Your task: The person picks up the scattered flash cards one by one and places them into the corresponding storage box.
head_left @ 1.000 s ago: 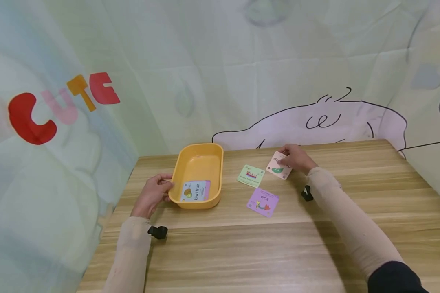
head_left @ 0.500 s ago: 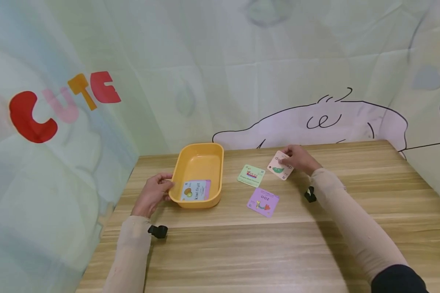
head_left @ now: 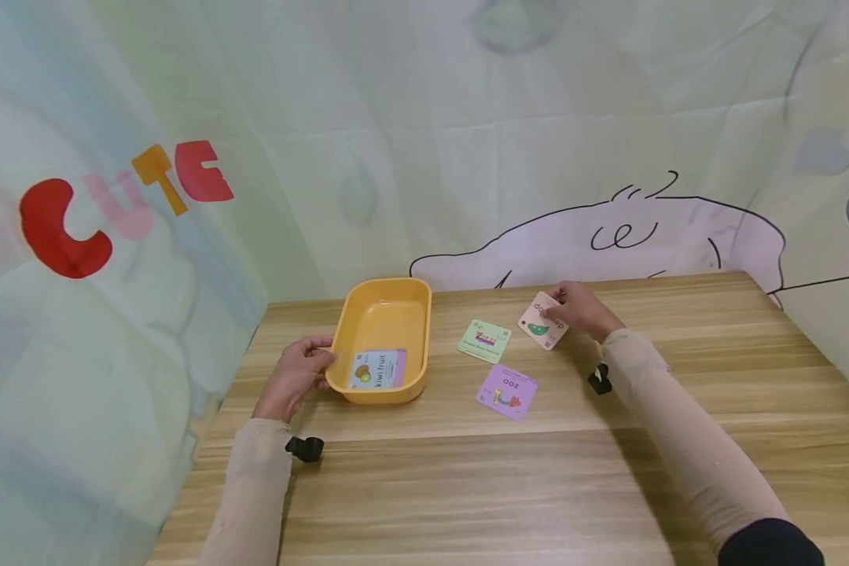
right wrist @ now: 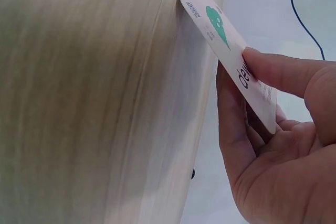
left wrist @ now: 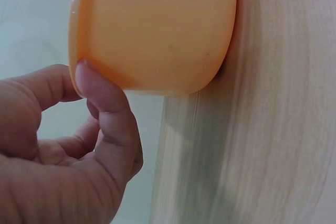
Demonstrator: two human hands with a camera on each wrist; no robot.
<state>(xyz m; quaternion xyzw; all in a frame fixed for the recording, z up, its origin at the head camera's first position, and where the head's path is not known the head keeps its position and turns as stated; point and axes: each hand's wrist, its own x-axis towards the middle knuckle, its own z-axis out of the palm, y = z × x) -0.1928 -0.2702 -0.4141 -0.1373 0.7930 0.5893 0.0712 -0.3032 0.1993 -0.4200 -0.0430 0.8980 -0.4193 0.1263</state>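
My left hand [head_left: 293, 376] grips the left rim of a yellow plastic tray [head_left: 424, 350], thumb over the edge and fingers outside. In it, a blue "kiwi fruit" card [head_left: 375, 371] overlaps a purple card [head_left: 400, 366] near the front end. Farther right, my right hand [head_left: 586, 308] pinches a pale pink word card [head_left: 538, 330] with a green picture. The right wrist view has that card [right wrist: 210, 22] tilted, thumb on its printed face and fingers behind; part of its word is covered. A green card [head_left: 484, 341] and a purple "zoo" card [head_left: 507, 391] lie flat between tray and right hand.
The wooden table [head_left: 424, 487] ends at the back against a patterned cloth [head_left: 368, 141], which also hangs along the left side. Black wrist cameras, one under the left wrist [head_left: 306, 449] and one under the right [head_left: 599, 379], sit just above the tabletop.
My right hand has shifted slightly to the right, bringing the pale pink card with it. My left hand, the tray and the other cards look unmoved.
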